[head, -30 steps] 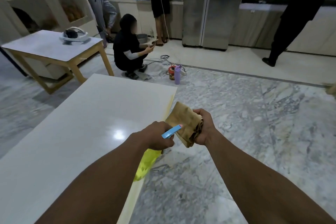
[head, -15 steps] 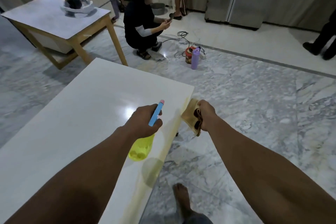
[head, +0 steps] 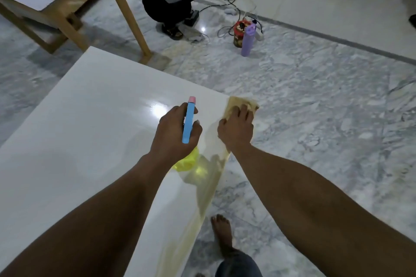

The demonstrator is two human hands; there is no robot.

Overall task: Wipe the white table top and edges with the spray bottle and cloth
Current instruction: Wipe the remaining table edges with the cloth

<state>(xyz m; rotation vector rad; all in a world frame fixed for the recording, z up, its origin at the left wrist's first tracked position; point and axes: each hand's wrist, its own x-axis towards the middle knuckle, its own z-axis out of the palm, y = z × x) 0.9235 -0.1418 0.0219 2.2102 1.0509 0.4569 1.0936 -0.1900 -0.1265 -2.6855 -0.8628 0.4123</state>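
1. Two hands work near the bench (head: 90, 132)'s right edge.
2. Left hand (head: 176, 136), fingers curled, grips the spray bottle (head: 188, 122).
3. Right hand (head: 236, 130) presses the cloth (head: 242, 104) under spread fingers onto the far corner.

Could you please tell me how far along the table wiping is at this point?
Done: nothing can be confirmed as wiped; the white table top shows only glare, no visible spray or streaks. In hand: the right hand presses the cloth onto the far right corner, while the left hand holds the spray bottle above the top. Left: seemingly most of the top and the edges.
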